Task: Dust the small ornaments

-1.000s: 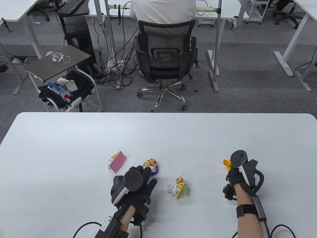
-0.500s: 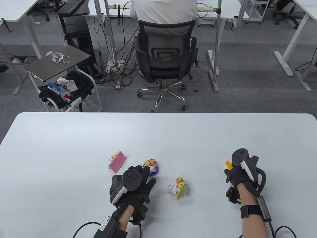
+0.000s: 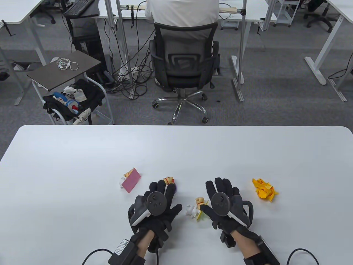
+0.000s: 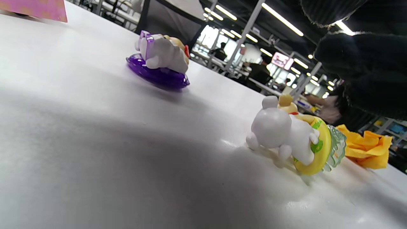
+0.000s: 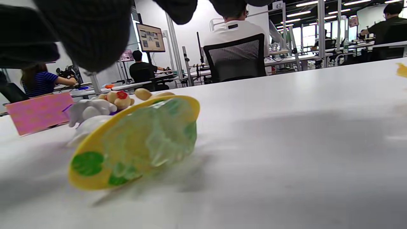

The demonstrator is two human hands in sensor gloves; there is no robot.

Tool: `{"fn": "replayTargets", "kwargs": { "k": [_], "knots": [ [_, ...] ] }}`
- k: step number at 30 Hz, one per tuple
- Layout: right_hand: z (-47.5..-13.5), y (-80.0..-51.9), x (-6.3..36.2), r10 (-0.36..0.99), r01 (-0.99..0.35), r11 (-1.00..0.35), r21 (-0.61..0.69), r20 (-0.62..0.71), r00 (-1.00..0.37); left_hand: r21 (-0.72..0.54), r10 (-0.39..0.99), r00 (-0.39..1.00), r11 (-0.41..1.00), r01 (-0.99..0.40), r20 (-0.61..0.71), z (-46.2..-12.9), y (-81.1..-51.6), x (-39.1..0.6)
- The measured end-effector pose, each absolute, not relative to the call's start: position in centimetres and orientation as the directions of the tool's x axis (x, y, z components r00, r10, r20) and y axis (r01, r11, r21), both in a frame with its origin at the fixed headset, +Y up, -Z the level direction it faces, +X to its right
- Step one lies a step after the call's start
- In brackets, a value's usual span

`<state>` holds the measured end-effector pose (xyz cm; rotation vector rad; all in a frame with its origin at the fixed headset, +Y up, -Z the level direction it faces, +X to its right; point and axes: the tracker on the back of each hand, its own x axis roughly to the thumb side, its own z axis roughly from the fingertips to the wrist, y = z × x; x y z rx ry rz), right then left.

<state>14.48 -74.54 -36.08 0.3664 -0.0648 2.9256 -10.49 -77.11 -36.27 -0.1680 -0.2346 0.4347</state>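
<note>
From the table view, my left hand (image 3: pixel 154 204) hovers flat with fingers spread and straight, its tips over the purple-based figurine (image 3: pixel 170 184), gripping nothing. My right hand (image 3: pixel 224 205) is likewise open, fingers apart, just beside the yellow-based figurine (image 3: pixel 198 209), which lies tipped on its side between my two hands. The crumpled yellow cloth (image 3: pixel 264 188) sits loose on the table (image 3: pixel 82 154), a little to the right of my right hand. I judge the step is to pick up this toy; I should pinch its rim gently so it doesn't skid, then bring the cloth to it.

The left wrist view shows the toy as a glossy white animal leaning on a yellow and clear green disc, the purple one beyond it.

The right wrist view shows the disc's underside, tilted, and a pink card (image 5: pixel 39 112) farther off
</note>
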Motion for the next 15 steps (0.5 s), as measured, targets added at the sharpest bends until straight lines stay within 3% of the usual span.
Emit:
{"fn": "replayTargets", "kwargs": {
  "k": [15],
  "knots": [
    [-35.9, -74.6, 15.3, 0.191, -0.198, -0.980, -0.013, 0.211, -0.959, -0.210, 0.442, 0.878, 0.890, -0.405, 0.182, -35.7, -77.1, -9.6]
  ]
}}
